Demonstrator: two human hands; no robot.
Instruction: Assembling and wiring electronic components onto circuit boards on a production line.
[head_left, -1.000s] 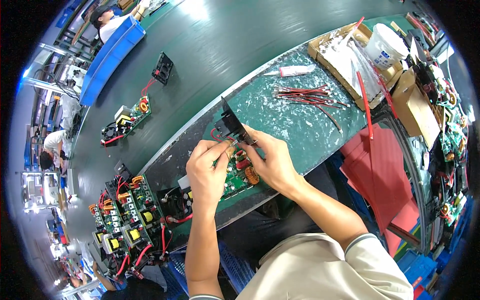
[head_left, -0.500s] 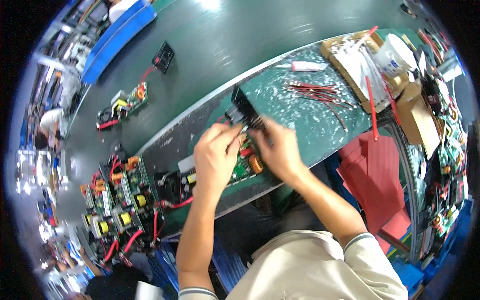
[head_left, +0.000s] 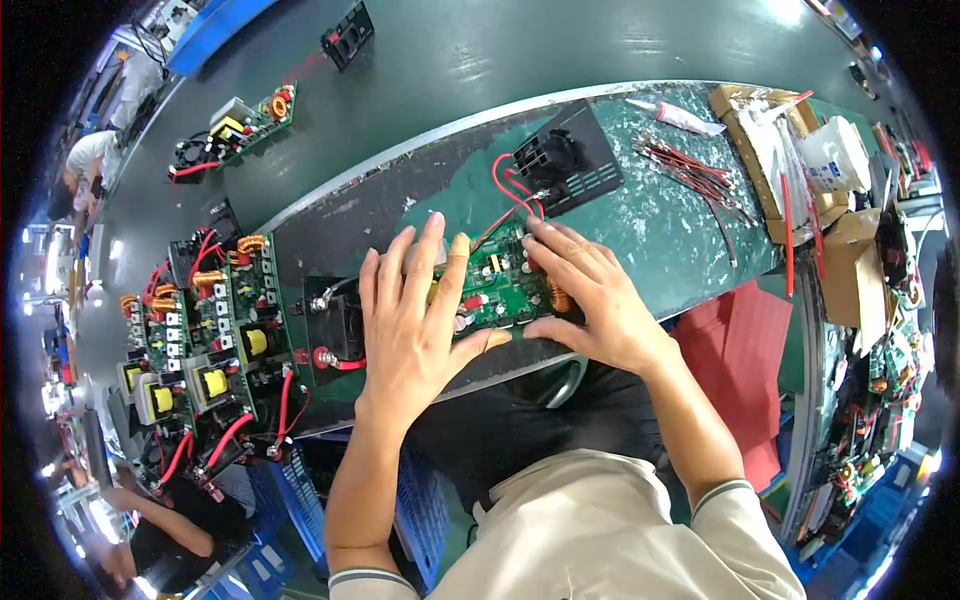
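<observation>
A green circuit board (head_left: 500, 292) with small components and a copper coil lies on the bench between my hands. My left hand (head_left: 415, 315) rests over its left part, fingers spread and stretched toward the far side, hiding what is beneath. My right hand (head_left: 595, 300) spans the right end, fingertips at the far edge and thumb at the near edge. Red wires (head_left: 505, 180) run from the board to a black panel with a fan (head_left: 565, 160), lying flat beyond it. Left of my left hand, a second black fan panel (head_left: 335, 325) stands with a red cable terminal.
Several assembled boards (head_left: 215, 340) stand in a row at the left. Another board (head_left: 240, 130) and a fan panel (head_left: 348, 36) sit across the bench. At the right are red-black wires (head_left: 700, 175), a tube (head_left: 678, 117), a cardboard tray (head_left: 735, 105) and a white tub (head_left: 836, 155).
The black fan panel, upright at my hands before, now lies flat beyond the board. My hands have parted and come down over the board. The view has shifted.
</observation>
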